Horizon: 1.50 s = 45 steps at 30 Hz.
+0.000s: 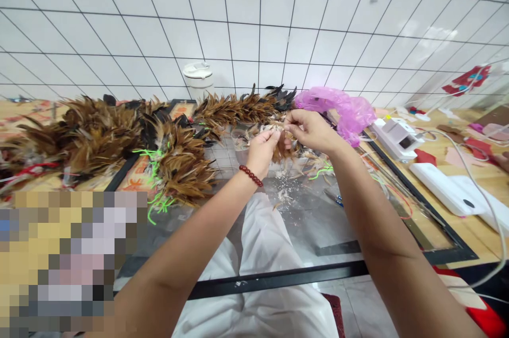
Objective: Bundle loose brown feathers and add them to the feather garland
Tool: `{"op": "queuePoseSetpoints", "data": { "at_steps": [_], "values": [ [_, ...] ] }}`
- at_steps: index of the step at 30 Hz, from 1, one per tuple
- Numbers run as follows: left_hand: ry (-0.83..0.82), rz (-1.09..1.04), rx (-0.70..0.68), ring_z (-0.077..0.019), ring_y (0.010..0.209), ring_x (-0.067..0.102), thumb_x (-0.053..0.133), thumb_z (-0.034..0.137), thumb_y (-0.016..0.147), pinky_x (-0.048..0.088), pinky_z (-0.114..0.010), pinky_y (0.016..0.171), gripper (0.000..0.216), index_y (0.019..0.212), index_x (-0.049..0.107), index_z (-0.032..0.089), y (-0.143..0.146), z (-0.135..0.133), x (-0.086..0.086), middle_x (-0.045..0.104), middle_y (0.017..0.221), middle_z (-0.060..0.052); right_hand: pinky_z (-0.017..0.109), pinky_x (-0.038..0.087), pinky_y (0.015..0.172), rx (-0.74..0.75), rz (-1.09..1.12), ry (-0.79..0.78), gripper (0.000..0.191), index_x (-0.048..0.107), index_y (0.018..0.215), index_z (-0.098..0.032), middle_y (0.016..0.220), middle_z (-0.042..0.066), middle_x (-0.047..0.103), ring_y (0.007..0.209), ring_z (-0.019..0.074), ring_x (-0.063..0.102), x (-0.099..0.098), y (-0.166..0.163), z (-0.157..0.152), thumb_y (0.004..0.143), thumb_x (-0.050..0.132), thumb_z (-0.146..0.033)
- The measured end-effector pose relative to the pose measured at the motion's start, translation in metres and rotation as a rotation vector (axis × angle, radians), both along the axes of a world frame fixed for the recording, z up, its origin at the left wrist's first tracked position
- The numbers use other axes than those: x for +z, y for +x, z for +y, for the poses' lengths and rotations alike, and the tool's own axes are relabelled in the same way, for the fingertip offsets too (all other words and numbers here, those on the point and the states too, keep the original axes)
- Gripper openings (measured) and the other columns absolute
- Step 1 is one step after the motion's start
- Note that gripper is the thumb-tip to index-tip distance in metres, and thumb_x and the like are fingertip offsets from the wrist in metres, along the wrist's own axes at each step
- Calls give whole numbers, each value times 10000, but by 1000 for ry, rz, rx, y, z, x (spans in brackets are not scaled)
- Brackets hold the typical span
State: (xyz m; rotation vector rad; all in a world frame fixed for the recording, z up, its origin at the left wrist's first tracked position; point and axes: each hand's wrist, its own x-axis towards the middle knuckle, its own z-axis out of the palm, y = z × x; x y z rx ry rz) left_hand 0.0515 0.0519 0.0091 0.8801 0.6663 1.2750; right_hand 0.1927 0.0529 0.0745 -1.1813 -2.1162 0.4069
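My left hand (263,150), with a red bead bracelet on its wrist, is closed around a small bunch of brown feathers (284,148) held above the glass table (302,221). My right hand (310,128) pinches the top of the same bunch, fingers pressed together. Both hands meet just in front of a long row of brown and black feather bundles (119,136) lying across the table's far side. Green cords (153,160) tie some of those bundles.
A pink plastic bag (338,107) lies behind my right hand. White devices (397,139) with cables sit on the wooden top at right. A white lidded jar (198,79) stands by the tiled wall. Feather scraps litter the glass. A blurred patch covers the lower left.
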Motion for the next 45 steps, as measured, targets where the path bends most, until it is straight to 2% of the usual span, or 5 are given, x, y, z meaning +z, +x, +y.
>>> {"op": "queuePoseSetpoints", "data": {
  "at_steps": [10,17,24,34,45],
  "values": [
    [45,12,-20,-59,493,509,717,286,782,431,-186,527,201,680,635,134,-3,-1,1,553,540,22,282,438,680,-30,52,68,106,631,792,-166,770,39,671,707,153,570,-11,2,12,807,560,-243],
    [44,-16,-142,-57,482,491,690,294,812,411,-188,527,208,698,621,134,-4,-2,1,520,533,28,298,516,726,178,399,-333,374,664,1053,-201,839,24,697,765,151,627,-18,10,16,777,672,-453],
    [23,-29,-238,-71,492,499,662,268,838,431,-213,551,200,701,620,128,-6,-4,8,527,546,13,285,490,555,205,471,-398,339,600,723,-208,584,-16,598,556,145,600,-16,-4,9,723,717,-526],
    [52,-61,101,-53,466,452,643,302,852,408,-187,504,252,652,574,166,-9,7,4,463,519,43,304,434,696,-101,14,24,68,677,786,-176,776,30,639,719,159,563,-24,8,24,728,658,-207],
    [-38,-67,207,-44,447,429,654,316,846,403,-178,489,272,640,556,168,-10,10,5,443,515,49,305,396,775,191,-463,157,149,722,768,-192,854,63,592,857,200,536,-45,26,36,743,586,-137]
  ]
}}
